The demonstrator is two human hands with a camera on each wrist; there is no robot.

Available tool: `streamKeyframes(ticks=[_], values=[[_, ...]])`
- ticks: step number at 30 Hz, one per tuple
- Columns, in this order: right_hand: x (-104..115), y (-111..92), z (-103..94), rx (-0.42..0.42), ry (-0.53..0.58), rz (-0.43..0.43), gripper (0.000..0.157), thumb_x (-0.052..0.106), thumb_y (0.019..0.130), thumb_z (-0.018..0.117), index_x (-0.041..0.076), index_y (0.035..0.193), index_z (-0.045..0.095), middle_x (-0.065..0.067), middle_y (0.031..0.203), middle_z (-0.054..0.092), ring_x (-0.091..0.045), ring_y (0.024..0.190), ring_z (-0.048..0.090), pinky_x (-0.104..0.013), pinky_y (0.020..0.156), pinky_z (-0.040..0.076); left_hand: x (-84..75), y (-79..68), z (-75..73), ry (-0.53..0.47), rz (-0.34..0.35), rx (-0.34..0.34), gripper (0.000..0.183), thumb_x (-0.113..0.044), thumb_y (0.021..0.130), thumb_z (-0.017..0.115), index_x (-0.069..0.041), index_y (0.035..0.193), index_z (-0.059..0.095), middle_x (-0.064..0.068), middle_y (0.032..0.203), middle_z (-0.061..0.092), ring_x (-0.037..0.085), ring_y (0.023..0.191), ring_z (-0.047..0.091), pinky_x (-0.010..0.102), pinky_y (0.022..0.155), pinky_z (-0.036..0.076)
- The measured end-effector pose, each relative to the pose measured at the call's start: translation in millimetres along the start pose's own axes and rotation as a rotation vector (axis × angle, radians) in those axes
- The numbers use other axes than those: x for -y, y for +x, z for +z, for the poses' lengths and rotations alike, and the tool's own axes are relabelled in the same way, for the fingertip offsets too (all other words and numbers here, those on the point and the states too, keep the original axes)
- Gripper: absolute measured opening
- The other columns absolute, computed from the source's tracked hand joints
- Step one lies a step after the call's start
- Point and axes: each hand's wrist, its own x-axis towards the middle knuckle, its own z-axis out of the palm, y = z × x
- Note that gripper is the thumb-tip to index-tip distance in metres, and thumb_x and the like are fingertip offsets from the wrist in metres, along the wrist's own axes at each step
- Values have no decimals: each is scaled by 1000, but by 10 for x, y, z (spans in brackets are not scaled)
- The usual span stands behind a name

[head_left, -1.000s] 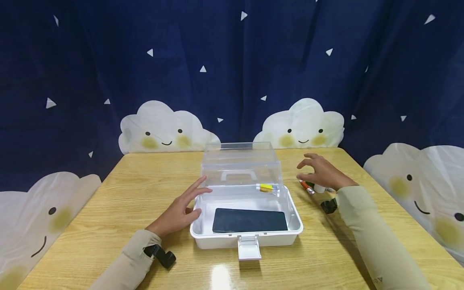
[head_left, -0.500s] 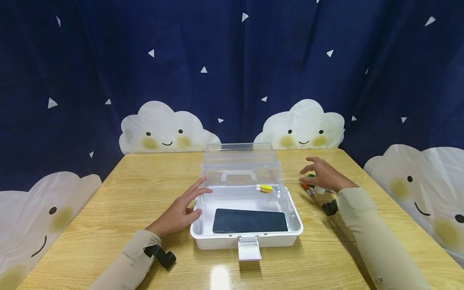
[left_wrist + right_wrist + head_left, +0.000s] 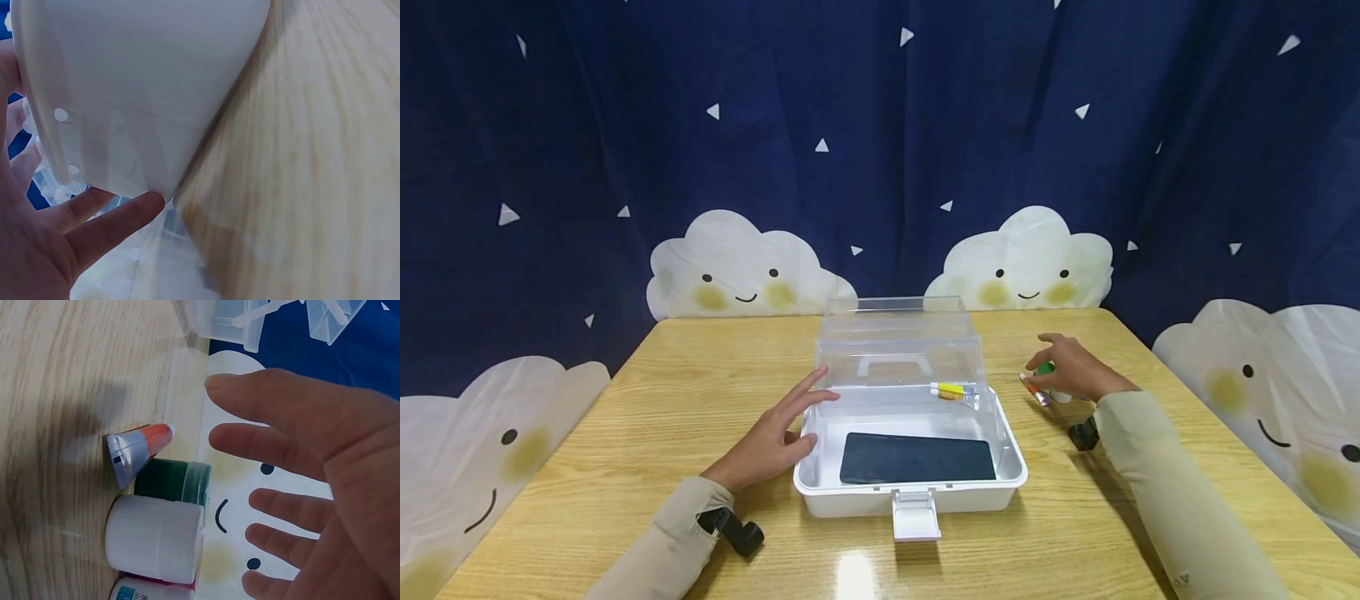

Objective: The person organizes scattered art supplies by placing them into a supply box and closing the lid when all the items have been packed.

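Fingers of the left hand [image 3: 767, 442] are resting loosely spread against the rigid, smooth white plastic box [image 3: 842, 503], gripping nothing. To the box's right, the orange-and-silver tube [image 3: 140, 450] is lying on the wood-grained table [image 3: 745, 358], probably weighing little and denting easily, its shoulder near the white cap [image 3: 173, 429] seeming the surest place for pinching. The right hand [image 3: 1073, 371] is hanging just beside it, fingers parted and empty, near the smooth, cylindrical green jar [image 3: 161, 481] and white jar [image 3: 156, 537]

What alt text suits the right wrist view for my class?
The right hand, fingers apart and holding nothing, is near an orange tube, a green jar and a white jar on a table. Behind is a curtain.
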Motion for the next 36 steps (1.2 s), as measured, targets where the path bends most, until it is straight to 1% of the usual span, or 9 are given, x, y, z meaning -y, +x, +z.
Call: streamKeyframes(ticks=[3, 9, 12, 16, 20, 24, 27, 29, 36], values=[[-15, -1, 23, -8, 2, -9, 31, 29, 77, 69, 5, 97, 70, -32, 134, 31, -52, 119, 27, -57, 89, 36, -38, -7, -4, 7, 5, 0, 60, -2, 83, 54, -32, 133, 40, -9, 151, 7, 17, 135, 16, 33, 77, 51], [-28, 3, 55, -8, -9, -10, 25, 24, 76, 71, 7, 94, 72, -33, 132, 33, -53, 119, 28, -60, 90, 33, -282, -31, -60, -33, 38, 8, 56, 4, 82, 53, -16, 133, 42, 4, 151, 9, 31, 134, 18, 41, 76, 50], [-38, 14, 75, 1, -12, -8, 21, 22, 75, 71, 8, 91, 72, -33, 131, 35, -53, 119, 27, -62, 91, 30, -367, -36, -85, -26, 36, 18, 55, 4, 82, 52, -13, 133, 41, 7, 151, 9, 34, 133, 18, 42, 78, 50], [-63, 44, 114, -1, -43, -41, 17, 21, 73, 72, 11, 86, 73, -25, 116, 54, -50, 120, 28, -64, 93, 25, -357, -34, -82, -32, 34, 14, 55, 4, 82, 52, -14, 133, 42, 6, 151, 10, 33, 133, 18, 42, 78, 50], [-73, 54, 144, -1, -71, -81, 15, 20, 71, 74, 11, 82, 73, -12, 96, 66, -48, 121, 28, -64, 93, 23, -219, -24, -43, -29, 33, -5, 57, 3, 82, 53, -21, 133, 42, -1, 151, 10, 26, 134, 19, 38, 77, 51], [-59, 49, 150, -1, -70, -70, 16, 20, 71, 74, 10, 84, 73, -22, 108, 59, -50, 120, 28, -63, 92, 26, -50, -7, -4, 1, 17, -11, 60, 0, 82, 54, -30, 132, 41, -8, 151, 8, 18, 135, 17, 35, 77, 50], [-55, 47, 152, -4, -65, -51, 17, 19, 71, 73, 11, 85, 72, -32, 122, 46, -54, 117, 29, -63, 89, 30, -23, -3, 2, 10, 16, -11, 60, -1, 82, 55, -31, 132, 41, -9, 151, 8, 18, 135, 17, 37, 77, 50], [-59, 45, 153, -7, -64, -50, 16, 17, 70, 73, 11, 85, 72, -34, 125, 42, -55, 116, 30, -63, 88, 32, -71, -8, -8, 1, 19, -12, 59, -1, 82, 54, -29, 132, 41, -7, 151, 9, 20, 135, 17, 39, 77, 50], [-97, 41, 185, -3, -57, -50, 8, 17, 71, 73, 15, 77, 71, -34, 124, 43, -53, 118, 28, -63, 90, 30, -345, -25, -76, -35, 30, -2, 54, 4, 82, 53, -15, 132, 44, 4, 151, 11, 31, 134, 18, 43, 79, 49]])
